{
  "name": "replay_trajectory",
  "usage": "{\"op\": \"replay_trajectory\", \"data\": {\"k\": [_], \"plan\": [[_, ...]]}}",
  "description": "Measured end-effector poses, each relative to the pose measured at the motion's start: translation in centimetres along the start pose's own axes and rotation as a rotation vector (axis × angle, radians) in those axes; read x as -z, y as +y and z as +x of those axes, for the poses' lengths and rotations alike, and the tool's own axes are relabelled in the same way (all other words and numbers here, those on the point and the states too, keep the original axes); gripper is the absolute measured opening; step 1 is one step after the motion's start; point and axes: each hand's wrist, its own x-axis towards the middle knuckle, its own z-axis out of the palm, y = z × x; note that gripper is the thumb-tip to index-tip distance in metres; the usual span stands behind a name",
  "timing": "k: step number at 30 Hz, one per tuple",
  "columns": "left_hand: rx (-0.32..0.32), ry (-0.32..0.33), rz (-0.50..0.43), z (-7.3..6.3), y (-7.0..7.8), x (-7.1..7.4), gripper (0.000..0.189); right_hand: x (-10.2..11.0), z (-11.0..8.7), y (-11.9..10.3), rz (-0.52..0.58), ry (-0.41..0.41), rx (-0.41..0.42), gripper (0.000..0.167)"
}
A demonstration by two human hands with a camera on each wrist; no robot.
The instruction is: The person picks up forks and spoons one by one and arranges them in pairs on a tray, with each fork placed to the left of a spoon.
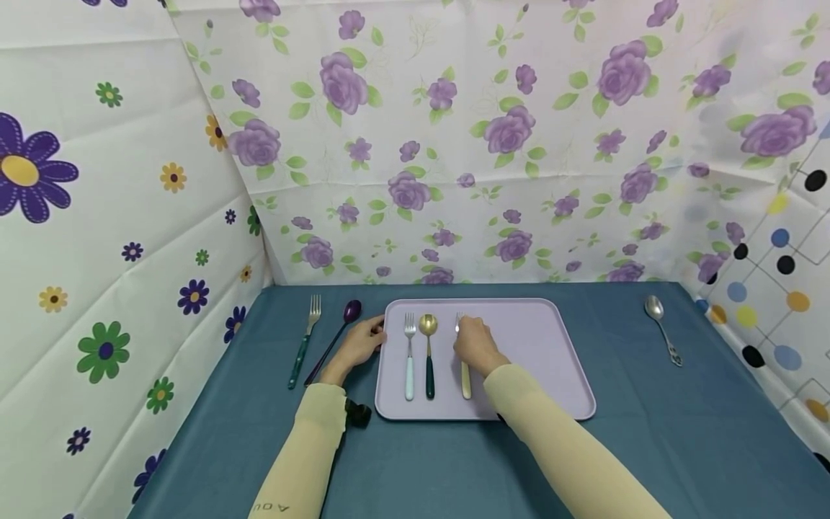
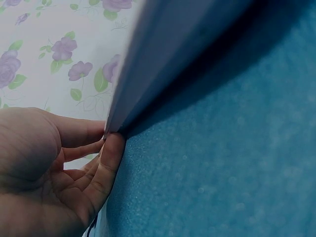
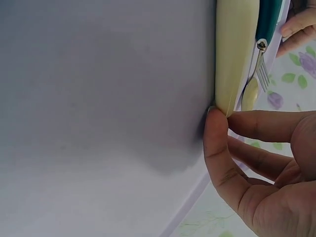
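A pale lilac tray point(image 1: 525, 353) lies on the table, and my left hand point(image 1: 359, 344) pinches its left rim between thumb and fingers. In the left wrist view, the fingertips meet right at the tray edge point(image 2: 143, 64). My right hand point(image 1: 476, 344) holds a fork with a cream-yellow handle point(image 1: 466, 382) over the middle of the tray. Thumb and index finger pinch that handle point(image 3: 234, 54) in the right wrist view; the hand covers part of the fork. To its left on the tray are a fork with a pale blue handle point(image 1: 409, 375) and a gold spoon with a dark green handle point(image 1: 429, 371).
Left of the tray lie a green-handled fork point(image 1: 302, 353) and a dark purple spoon point(image 1: 352, 311), partly behind my left hand. A silver spoon point(image 1: 655, 308) rests far right on the blue tablecloth point(image 1: 648, 425). Flowered cloth point(image 1: 454, 144) hangs behind the table.
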Motion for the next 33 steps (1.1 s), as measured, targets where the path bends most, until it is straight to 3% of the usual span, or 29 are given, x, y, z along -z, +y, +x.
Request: {"op": "replay_trajectory", "data": {"k": [33], "plan": [[-0.002,0.004,-0.010,-0.23,0.33,0.05,0.050,0.18,-0.03,-0.04,-0.030,-0.018,-0.015,0.011]]}}
